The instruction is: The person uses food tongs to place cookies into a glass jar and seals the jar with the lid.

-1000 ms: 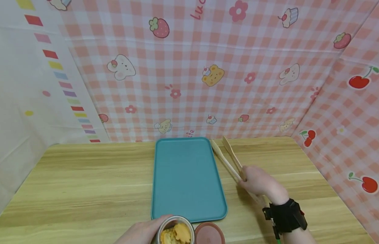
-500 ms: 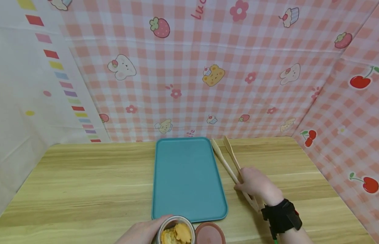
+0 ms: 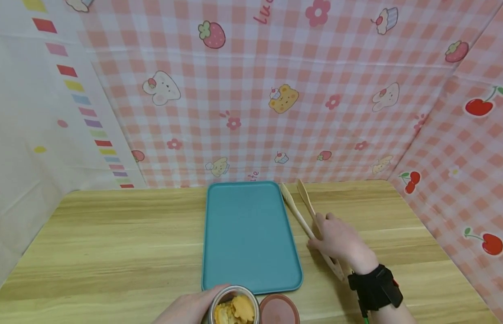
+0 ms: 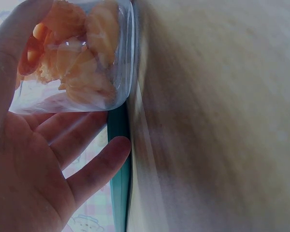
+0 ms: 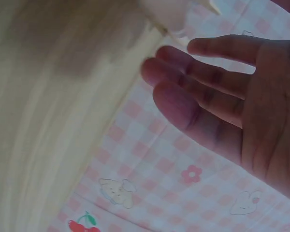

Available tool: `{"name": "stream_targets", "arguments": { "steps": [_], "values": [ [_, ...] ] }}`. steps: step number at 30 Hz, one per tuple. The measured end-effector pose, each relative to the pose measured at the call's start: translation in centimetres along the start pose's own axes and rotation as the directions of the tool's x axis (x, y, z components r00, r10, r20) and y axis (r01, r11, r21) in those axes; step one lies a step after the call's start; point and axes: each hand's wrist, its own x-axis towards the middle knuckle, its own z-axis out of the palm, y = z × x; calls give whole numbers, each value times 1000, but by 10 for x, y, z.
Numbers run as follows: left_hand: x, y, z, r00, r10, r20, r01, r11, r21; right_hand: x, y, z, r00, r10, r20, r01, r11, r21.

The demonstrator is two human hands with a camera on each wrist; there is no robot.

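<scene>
A clear jar (image 4: 72, 92) with a metal rim contains yellow-orange crackers (image 3: 242, 308). My left hand (image 3: 190, 308) grips it at the bottom of the head view, the thumb and some fingers around its sides. To the right of the tray, wooden tongs (image 3: 301, 220) lie on the table with their arms apart and tips toward the back. Over their rear half is my right hand (image 3: 340, 240), its fingers spread and extended. In the right wrist view, nothing is clasped in its fingers (image 5: 176, 104); a blurred pale piece shows beyond them.
A teal tray (image 3: 249, 234) lies mid-table. Against the jar's right side is a round reddish-brown lid (image 3: 278, 310), just in front of the tray. A pink checked cloth (image 3: 251, 112) hangs behind the wooden table (image 3: 113, 243), with more cloth at both sides.
My right hand has let go of the tongs and spread its fingers, shifting slightly left. The tongs' near end now shows below the hand. My left hand and the jar stay put.
</scene>
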Motion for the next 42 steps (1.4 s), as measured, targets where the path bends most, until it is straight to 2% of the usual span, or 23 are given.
{"name": "stream_targets", "arguments": {
  "steps": [3, 5, 10, 16, 21, 30, 34, 37, 42],
  "values": [
    [-1, 0, 0, 1000, 4, -6, -4, 1000, 6, -2, -8, -3, 997, -72, -41, 69, 995, -74],
    [-2, 1, 0, 1000, 1, -4, -1, 1000, 1, -4, -16, -5, 991, -131, -39, 127, 988, -92],
    [-4, 1, -2, 1000, -17, 10, 17, 1000, -12, -12, -43, -7, 953, -304, 17, 304, 951, -62],
    [-6, 1, -4, 1000, -17, 10, 17, 1000, -6, -26, -69, -6, 872, -484, 75, 488, 870, -61],
    [-7, 3, -3, 1000, -30, -2, 30, 1000, 0, -34, -81, -4, 806, -583, 97, 589, 807, -46],
    [-3, 4, 2, 1000, -9, -13, 9, 1000, 10, -54, -83, 3, 688, -724, 48, 726, 687, -41],
    [-2, 3, 0, 1000, 15, -27, -14, 999, 38, -65, -82, 6, 674, -736, 66, 738, 674, -33],
    [-2, 3, -2, 1000, 7, -17, -7, 1000, 30, -70, -82, 10, 670, -738, 79, 742, 670, -31],
    [-3, 5, -3, 1000, -22, -5, 22, 1000, 14, -74, -82, 16, 648, -755, 95, 760, 649, -25]
  ]
}}
